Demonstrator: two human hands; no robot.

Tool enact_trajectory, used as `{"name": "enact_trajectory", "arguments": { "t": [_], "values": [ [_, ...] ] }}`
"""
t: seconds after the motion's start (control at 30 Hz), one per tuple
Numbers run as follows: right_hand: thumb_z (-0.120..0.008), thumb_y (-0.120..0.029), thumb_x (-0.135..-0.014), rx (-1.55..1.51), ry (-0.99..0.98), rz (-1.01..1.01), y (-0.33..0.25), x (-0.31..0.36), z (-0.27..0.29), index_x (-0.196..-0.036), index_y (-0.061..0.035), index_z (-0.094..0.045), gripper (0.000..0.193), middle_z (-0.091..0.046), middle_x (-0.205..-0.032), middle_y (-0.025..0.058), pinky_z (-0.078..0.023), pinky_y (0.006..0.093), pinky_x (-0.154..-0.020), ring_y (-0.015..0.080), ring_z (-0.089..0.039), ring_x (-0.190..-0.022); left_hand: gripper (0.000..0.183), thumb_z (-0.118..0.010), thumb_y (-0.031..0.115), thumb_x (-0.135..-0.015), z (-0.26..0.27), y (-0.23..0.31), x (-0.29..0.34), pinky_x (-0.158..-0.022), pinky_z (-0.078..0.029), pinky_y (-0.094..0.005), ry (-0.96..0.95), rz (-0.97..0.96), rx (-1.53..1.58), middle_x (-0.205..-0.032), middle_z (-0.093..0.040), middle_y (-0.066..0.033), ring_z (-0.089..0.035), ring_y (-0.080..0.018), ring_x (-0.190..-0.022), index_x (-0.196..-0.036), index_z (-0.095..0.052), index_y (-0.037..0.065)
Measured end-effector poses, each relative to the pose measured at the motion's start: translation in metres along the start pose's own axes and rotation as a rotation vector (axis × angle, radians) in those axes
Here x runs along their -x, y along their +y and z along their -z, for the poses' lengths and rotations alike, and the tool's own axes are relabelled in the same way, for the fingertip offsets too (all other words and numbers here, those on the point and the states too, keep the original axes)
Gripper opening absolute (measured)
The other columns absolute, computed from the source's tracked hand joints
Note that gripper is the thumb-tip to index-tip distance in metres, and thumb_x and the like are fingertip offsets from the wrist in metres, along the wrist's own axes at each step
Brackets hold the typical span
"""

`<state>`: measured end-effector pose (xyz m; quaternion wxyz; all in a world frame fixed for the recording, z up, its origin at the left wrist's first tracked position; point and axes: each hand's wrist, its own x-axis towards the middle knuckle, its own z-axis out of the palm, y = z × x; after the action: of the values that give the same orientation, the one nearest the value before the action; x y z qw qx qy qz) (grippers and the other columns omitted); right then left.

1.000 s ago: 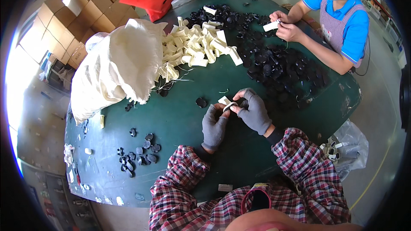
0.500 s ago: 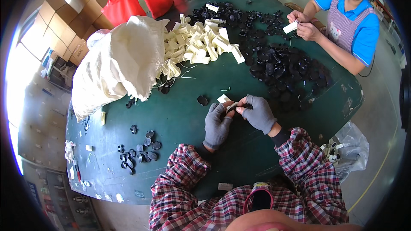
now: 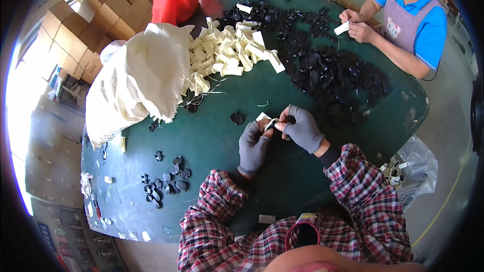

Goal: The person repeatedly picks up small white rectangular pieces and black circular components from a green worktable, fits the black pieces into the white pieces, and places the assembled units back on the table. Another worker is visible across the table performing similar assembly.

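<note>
My left hand (image 3: 253,150), in a grey fingerless glove, is closed on a cream plastic piece (image 3: 262,117) whose end sticks out past the fingers. My right hand (image 3: 303,132), gloved the same way, has thumb and fingertips pinched at the near end of that piece. A small black part shows between the two hands, partly covered by the fingers. A single round black cap (image 3: 236,118) lies on the green table (image 3: 212,141) just left of the hands. Beyond them is a short pale thread (image 3: 263,104).
Cream pieces (image 3: 237,50) are heaped beside a white woven sack (image 3: 136,70). Black parts (image 3: 327,78) spread across the far right, with a smaller group (image 3: 169,179) at left. Opposite, a person (image 3: 408,25) holds a cream piece. A clear plastic bag (image 3: 421,166) stands right of the table.
My right hand's fingers have lifted and curled a little, and the cream piece has tilted. The other hand on the red bag at the back has gone from view. The view has shifted slightly.
</note>
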<state>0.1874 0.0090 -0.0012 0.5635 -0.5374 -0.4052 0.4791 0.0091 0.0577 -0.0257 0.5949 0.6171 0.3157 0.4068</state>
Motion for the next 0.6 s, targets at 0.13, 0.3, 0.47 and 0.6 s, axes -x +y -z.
{"name": "enact_trajectory", "arguments": {
  "t": [0.13,0.3,0.47,0.6],
  "values": [
    [-0.070,0.001,-0.088,0.006,0.001,-0.038,-0.002,0.000,-0.003,-0.088,-0.0032,-0.061,0.010,-0.065,-0.074,0.0040,-0.050,0.0242,-0.051,0.0090,-0.063,-0.056,0.024,-0.067,0.005,-0.097,-0.002,0.003,0.005,-0.083,-0.048,-0.0242,0.020,0.023,-0.012,-0.105,-0.060,-0.0013,-0.058,-0.0089,-0.091,-0.120,-0.066,-0.003],
    [-0.073,0.002,-0.085,0.243,0.082,0.447,0.008,-0.004,-0.003,-0.090,-0.0037,-0.063,0.013,-0.067,-0.084,0.0040,-0.053,0.0257,-0.064,0.0096,-0.066,-0.074,0.025,-0.067,0.002,-0.096,0.001,0.002,-0.001,-0.086,-0.048,-0.0250,-0.039,-0.045,-0.039,-0.104,-0.061,-0.0024,-0.058,-0.0105,-0.093,-0.120,-0.066,-0.003],
    [-0.073,0.000,-0.086,0.230,-0.078,0.433,0.011,-0.005,0.002,-0.099,-0.0049,-0.066,0.016,-0.069,-0.092,0.0040,-0.055,0.0287,-0.078,0.0131,-0.067,-0.086,0.031,-0.064,0.001,-0.097,0.007,0.004,0.002,-0.088,-0.047,-0.0241,-0.062,0.000,-0.031,-0.104,-0.061,-0.0027,-0.058,-0.0110,-0.096,-0.128,-0.062,-0.001],
    [-0.072,-0.001,-0.087,0.165,-0.093,0.346,0.010,-0.002,-0.002,-0.101,-0.0034,-0.066,0.015,-0.069,-0.093,0.0047,-0.055,0.0296,-0.083,0.0133,-0.068,-0.088,0.036,-0.062,0.000,-0.098,-0.001,0.019,0.007,-0.086,-0.047,-0.0233,-0.020,0.016,0.094,-0.104,-0.061,-0.0022,-0.057,-0.0092,-0.095,-0.132,-0.053,0.001]
  ]
}}
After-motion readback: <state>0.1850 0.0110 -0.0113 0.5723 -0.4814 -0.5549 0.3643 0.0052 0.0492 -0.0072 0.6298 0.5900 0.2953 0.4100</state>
